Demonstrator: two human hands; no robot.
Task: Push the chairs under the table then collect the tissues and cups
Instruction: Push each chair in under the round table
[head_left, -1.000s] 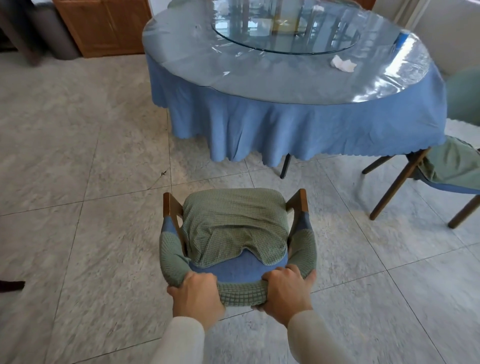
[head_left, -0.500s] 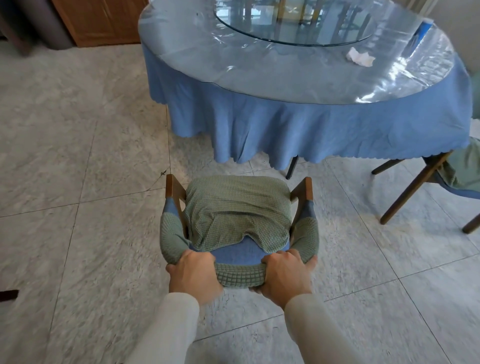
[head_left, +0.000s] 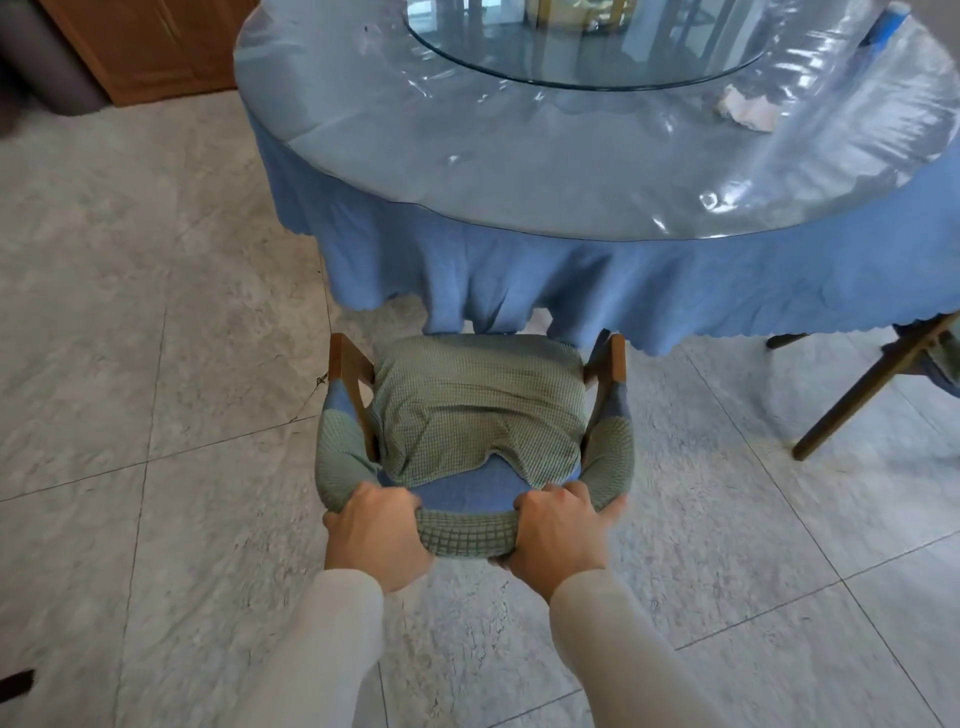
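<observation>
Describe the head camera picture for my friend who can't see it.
The left hand and right hand grip the back of a green-covered chair, its seat front at the blue cloth of a round table. A crumpled tissue lies on it.

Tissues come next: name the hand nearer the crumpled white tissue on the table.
Right. The right hand holds the green-covered chair back, below-left of the crumpled white tissue; the left hand holds it farther left.

Before you, the chair (head_left: 475, 410) sits against the table (head_left: 467, 156); on top, right, lies a tissue (head_left: 748, 111); second chair (head_left: 878, 384) farther right
</observation>
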